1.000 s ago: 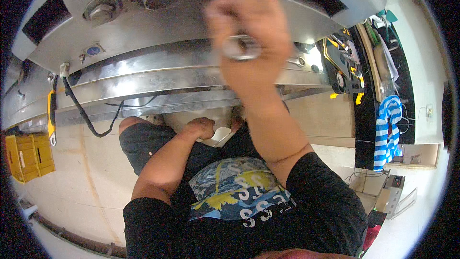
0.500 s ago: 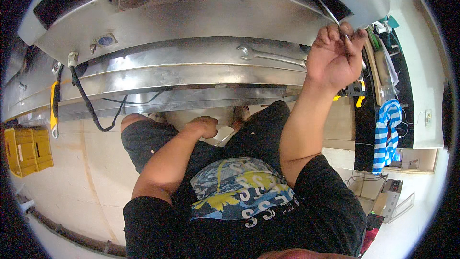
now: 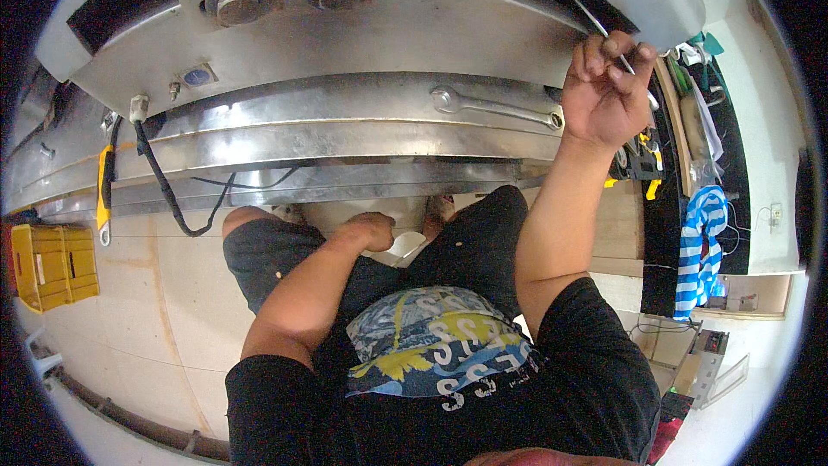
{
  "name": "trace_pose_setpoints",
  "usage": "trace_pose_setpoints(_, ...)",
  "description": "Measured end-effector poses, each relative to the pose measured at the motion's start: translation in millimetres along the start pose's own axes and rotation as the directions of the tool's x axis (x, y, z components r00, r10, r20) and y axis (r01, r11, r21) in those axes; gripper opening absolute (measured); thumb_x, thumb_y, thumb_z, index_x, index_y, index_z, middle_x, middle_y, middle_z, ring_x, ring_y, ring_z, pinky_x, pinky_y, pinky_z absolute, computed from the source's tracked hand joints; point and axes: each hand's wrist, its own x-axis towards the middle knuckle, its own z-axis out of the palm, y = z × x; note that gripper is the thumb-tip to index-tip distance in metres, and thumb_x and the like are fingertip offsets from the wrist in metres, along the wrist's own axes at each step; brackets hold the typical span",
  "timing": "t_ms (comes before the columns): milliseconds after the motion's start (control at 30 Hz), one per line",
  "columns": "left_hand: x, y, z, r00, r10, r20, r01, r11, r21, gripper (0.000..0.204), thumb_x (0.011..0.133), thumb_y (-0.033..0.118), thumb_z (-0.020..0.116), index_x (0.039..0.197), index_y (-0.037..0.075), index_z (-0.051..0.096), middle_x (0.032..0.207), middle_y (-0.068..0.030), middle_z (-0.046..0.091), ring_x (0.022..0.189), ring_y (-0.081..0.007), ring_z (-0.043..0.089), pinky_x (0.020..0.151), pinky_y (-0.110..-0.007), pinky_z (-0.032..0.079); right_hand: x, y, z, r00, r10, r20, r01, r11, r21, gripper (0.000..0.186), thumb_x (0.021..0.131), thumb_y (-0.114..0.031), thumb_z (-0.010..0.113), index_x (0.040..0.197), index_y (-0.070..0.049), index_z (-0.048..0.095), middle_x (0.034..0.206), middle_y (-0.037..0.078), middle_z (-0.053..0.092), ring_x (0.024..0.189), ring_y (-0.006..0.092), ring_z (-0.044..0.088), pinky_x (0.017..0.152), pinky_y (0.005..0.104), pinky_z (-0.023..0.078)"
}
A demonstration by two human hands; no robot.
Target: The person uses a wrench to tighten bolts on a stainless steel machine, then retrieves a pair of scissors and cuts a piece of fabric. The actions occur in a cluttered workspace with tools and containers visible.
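My right hand (image 3: 608,95) is raised at the upper right, fingers curled on a thin metal rod (image 3: 584,10) that reaches up toward the dark opening of the steel machine (image 3: 414,30). A combination wrench (image 3: 496,106) lies on the steel ledge to its left. My left hand (image 3: 371,231) rests low between my legs, fingers curled, beside a pale white item (image 3: 405,247); whether it holds anything is hidden. Above are two large hex bolts (image 3: 237,4) and a small fitting (image 3: 138,106) with a black cable hanging from it.
A yellow-handled adjustable wrench (image 3: 106,181) hangs at the left, above a yellow crate (image 3: 56,267) on the tiled floor (image 3: 147,328). On the right stand a dark worktop with tools (image 3: 642,160), a blue-and-white striped cloth (image 3: 699,250) and grey equipment (image 3: 707,349).
My right hand has moved from the middle, where a round metal piece showed on it, to the upper right, now gripping the thin rod. My left hand has stayed low.
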Motion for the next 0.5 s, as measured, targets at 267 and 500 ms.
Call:
trace_pose_setpoints(267,13,-1,6,0.999,0.035,0.002,-0.035,0.998,0.055,0.049,0.085,0.016,0.053,0.133,0.007,0.061,0.136,-0.0202,0.059,0.125,-0.0342,0.058,0.104,-0.043,0.047,-10,11,8,0.997,-0.076,-0.022,0.077,0.996,0.053,0.030,0.092,-0.011,0.055,0.121,-0.016,0.057,0.106,0.016,0.063,0.081,0.0234,0.052,0.068,0.0331,0.043)
trace_pose_setpoints(500,3,0,-2,1.000,0.020,0.011,-0.020,1.000,0.017,0.049,0.086,0.016,0.052,0.133,0.007,0.060,0.134,-0.0208,0.060,0.124,-0.0344,0.059,0.103,-0.044,0.048,-14,7,19,0.904,-0.200,-0.378,0.103,0.959,-0.263,0.026,0.099,-0.015,0.052,0.126,-0.016,0.050,0.114,0.020,0.064,0.080,0.0249,0.058,0.068,0.0338,0.050)
